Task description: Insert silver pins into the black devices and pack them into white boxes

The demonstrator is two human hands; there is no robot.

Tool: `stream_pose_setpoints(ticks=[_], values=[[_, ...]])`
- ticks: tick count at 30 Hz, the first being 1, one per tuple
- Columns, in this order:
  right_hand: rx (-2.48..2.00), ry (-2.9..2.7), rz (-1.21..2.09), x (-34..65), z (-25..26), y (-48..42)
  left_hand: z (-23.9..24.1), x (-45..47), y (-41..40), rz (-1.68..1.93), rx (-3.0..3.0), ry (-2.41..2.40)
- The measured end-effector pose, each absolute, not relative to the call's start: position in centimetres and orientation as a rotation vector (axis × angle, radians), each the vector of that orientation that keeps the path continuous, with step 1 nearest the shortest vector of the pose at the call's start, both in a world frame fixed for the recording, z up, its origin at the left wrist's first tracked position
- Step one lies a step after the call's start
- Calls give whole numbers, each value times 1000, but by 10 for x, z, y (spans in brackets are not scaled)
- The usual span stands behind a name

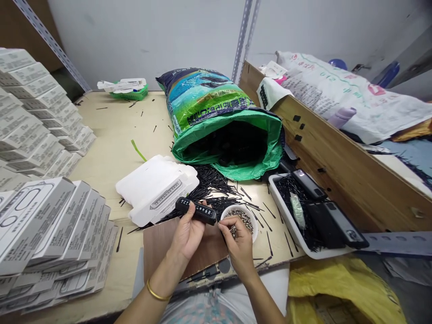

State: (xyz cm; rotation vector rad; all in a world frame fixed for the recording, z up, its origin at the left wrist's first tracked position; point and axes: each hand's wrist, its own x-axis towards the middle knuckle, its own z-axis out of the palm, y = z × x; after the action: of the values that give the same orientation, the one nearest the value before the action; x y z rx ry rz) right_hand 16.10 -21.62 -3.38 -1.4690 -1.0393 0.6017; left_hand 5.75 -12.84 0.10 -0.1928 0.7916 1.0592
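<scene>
My left hand [189,234] is closed around a black number bar [197,210], an oblong plastic piece with a row of white digits, tilted down to the right. At its right end, the thumb and fingers of my right hand [239,243] are pinched together. Whatever small thing they hold is too small to make out. Behind my right hand stands a white bowl [254,231] of small shiny metal parts. A brown wooden board [158,247] lies under my hands. Thin black sticks [216,184] are heaped behind the bar, beside a stack of white printed cards [151,184].
Printed boxes [43,216] are piled along the left. A green-lined sack [209,103] lies open at the back, dark pieces inside. To the right are a white tray [290,234] of black parts and a wooden partition [337,153]. A yellow bag [340,279] hangs below the edge.
</scene>
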Motion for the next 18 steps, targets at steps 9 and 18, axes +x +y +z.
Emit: stream_pose_setpoints(ticks=[9, 18], values=[[-1474, -1111, 466, 153, -32, -214, 9, 60, -130, 1056, -207, 803], [-1490, -1173, 409, 157, -32, -210, 9, 60, -131, 1070, -81, 795]])
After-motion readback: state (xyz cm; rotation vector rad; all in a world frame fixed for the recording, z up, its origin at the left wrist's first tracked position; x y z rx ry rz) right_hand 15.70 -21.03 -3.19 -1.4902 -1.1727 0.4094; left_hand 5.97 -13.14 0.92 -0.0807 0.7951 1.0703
